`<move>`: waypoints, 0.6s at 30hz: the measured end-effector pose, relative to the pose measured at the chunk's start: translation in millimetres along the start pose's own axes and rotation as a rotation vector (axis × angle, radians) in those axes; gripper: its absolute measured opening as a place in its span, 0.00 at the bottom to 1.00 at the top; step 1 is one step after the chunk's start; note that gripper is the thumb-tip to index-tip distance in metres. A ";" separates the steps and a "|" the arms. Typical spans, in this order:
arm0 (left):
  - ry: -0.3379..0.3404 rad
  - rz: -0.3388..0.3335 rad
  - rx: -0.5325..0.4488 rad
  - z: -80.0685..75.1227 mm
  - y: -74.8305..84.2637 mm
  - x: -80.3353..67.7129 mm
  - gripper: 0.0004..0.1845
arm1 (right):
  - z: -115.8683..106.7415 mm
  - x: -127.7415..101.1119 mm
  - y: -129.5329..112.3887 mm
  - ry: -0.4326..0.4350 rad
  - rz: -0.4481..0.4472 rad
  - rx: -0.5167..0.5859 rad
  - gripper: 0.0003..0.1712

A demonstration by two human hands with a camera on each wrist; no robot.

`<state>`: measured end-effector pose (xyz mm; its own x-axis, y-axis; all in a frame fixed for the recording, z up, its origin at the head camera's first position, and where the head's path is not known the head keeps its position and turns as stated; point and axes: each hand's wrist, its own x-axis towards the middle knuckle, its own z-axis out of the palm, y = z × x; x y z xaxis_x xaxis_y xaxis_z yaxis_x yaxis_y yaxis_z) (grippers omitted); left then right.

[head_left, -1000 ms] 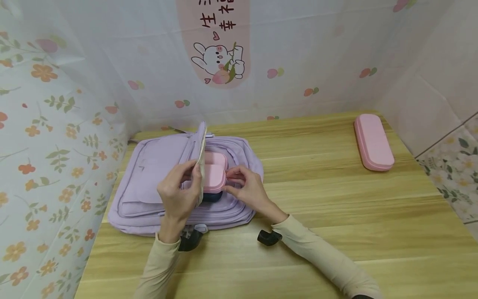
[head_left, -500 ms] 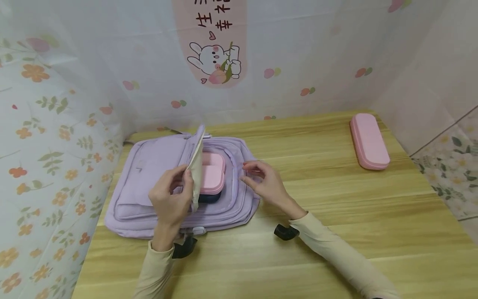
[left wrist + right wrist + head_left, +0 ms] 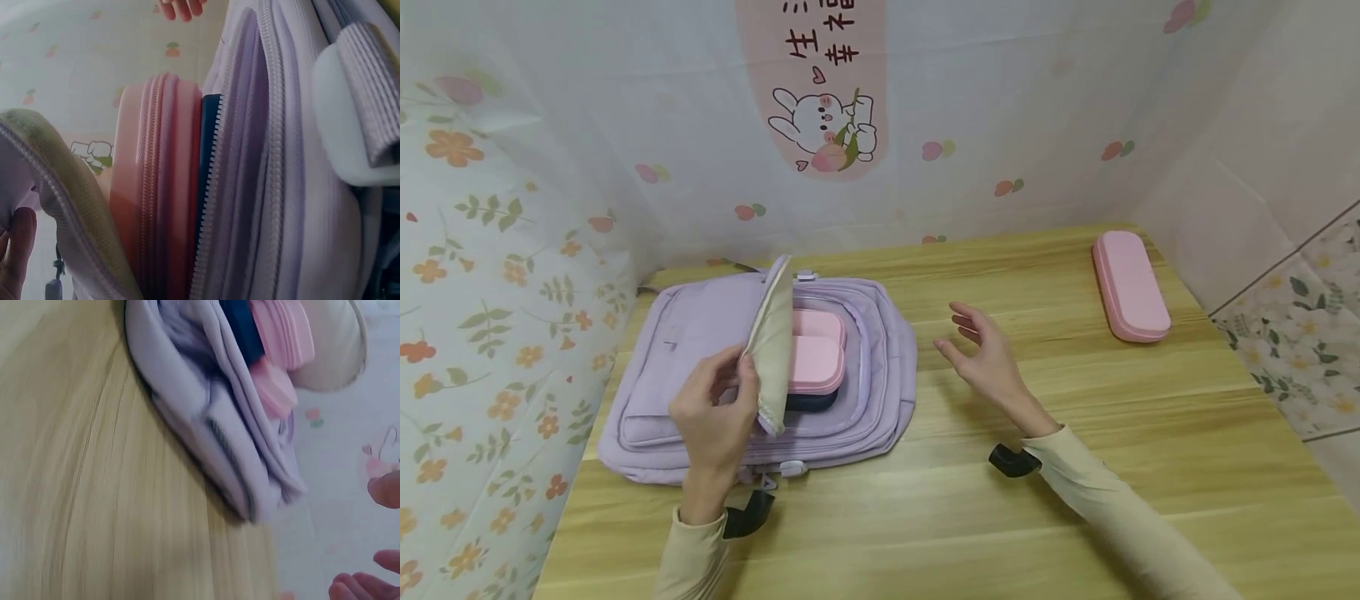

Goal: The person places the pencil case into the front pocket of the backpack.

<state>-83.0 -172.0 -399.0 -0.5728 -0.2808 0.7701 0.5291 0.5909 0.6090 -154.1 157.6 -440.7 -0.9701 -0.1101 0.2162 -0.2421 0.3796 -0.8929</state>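
Left hand [image 3: 715, 417] pinches the raised front flap [image 3: 772, 350] of the lilac backpack [image 3: 700, 367], thumb and fingers curled on the flap's edge, holding the main compartment open. Backpack lies flat on the wooden counter [image 3: 1000, 517].

Just right of the left hand, inside the opening: two pink cases [image 3: 815, 350], one overlapping the other, stacked on a dark blue item [image 3: 811, 402].

Right hand [image 3: 981, 354] hovers above the counter to the right of the backpack, fingers spread and relaxed, touching nothing.

Well beyond the right hand, near the counter's far right corner: a long pink case [image 3: 1130, 285], closed.
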 end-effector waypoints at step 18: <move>0.027 -0.007 -0.024 0.0 -3.7 -5.9 0.07 | -77.0 -1.3 29.9 0.297 0.068 -0.090 0.40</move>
<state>-81.6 -172.5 -405.8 -0.5597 -0.3053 0.7704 0.5399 0.5709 0.6185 -161.4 239.7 -437.3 -0.9433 0.1863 0.2748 -0.1639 0.4585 -0.8735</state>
